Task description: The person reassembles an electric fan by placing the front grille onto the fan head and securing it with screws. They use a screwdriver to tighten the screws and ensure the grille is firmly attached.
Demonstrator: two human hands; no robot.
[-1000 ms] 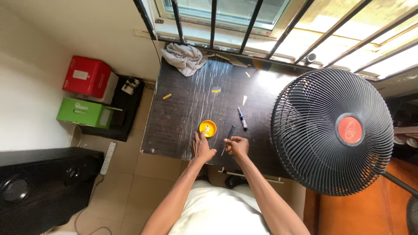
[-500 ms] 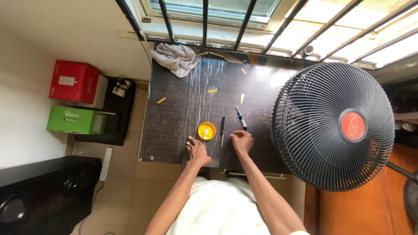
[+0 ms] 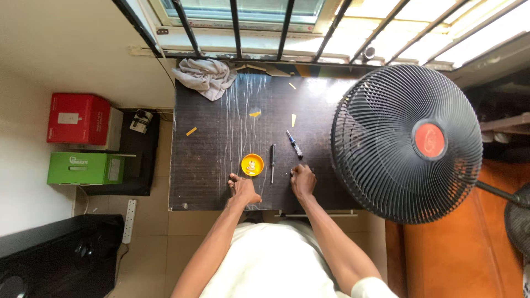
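**Both hands settle on the dark surface, screwdriver lying between them**

Since a second ago, the right hand point(image 3: 303, 181) has let go of the dark screwdriver point(image 3: 272, 162), which now lies loose on the surface point(image 3: 210, 165), its shaft running away from the person. That hand rests palm down near the front edge, fingers loosely curled and grasping nothing, just right of the tool and apart from it. The left hand point(image 3: 243, 188) also lies on the surface with fingers relaxed and nothing in it, just below a small yellow dish point(image 3: 252, 164) that holds a few tiny pale bits. The screwdriver sits just beside the dish, on its right. A second, smaller blue-tipped screwdriver point(image 3: 294, 144) lies slantwise farther back. Several yellow scraps point(image 3: 191, 131) are scattered across the surface, and a crumpled grey cloth point(image 3: 202, 75) is bunched at the far left corner under the barred window point(image 3: 259, 25). A large black fan point(image 3: 406, 143) with a red hub stands at the right, its grille overlapping the surface's edge. On the floor to the left sit a red box point(image 3: 77, 118) and a green box point(image 3: 84, 168).
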